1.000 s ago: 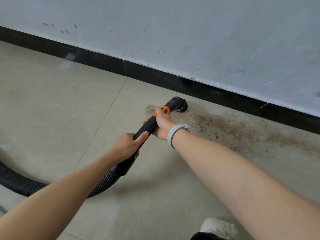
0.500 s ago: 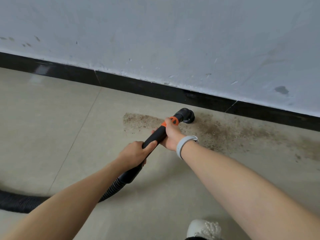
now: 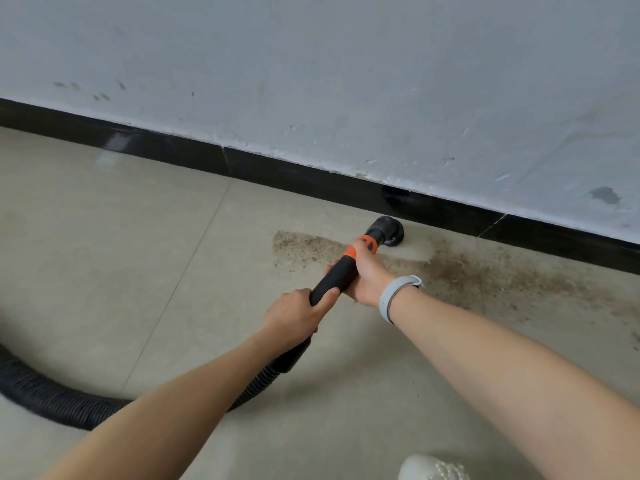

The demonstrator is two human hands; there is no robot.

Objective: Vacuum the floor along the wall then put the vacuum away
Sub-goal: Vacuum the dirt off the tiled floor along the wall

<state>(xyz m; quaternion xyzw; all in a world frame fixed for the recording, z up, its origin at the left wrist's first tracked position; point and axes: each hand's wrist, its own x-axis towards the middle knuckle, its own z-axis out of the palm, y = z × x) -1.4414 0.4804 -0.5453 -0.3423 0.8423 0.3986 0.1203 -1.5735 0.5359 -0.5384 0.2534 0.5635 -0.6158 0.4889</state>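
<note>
A black vacuum wand (image 3: 334, 277) with an orange collar ends in a round brush nozzle (image 3: 388, 231) that sits on the beige tile floor close to the black skirting board (image 3: 311, 183). My right hand (image 3: 367, 275) grips the wand just behind the orange collar. My left hand (image 3: 294, 315) grips it lower down, where the ribbed black hose (image 3: 62, 400) begins. A band of brown dirt (image 3: 485, 278) runs along the wall, with a cleaner patch beside the nozzle.
The hose curves off the left edge. A grey-white scuffed wall (image 3: 346, 81) rises above the skirting. The toe of a white shoe (image 3: 433, 467) shows at the bottom edge. A grey band sits on my right wrist.
The nozzle has travelled right along the wall through the dirt band, and a cleaned patch now shows beside it. Both hands keep the same grip on the wand.
</note>
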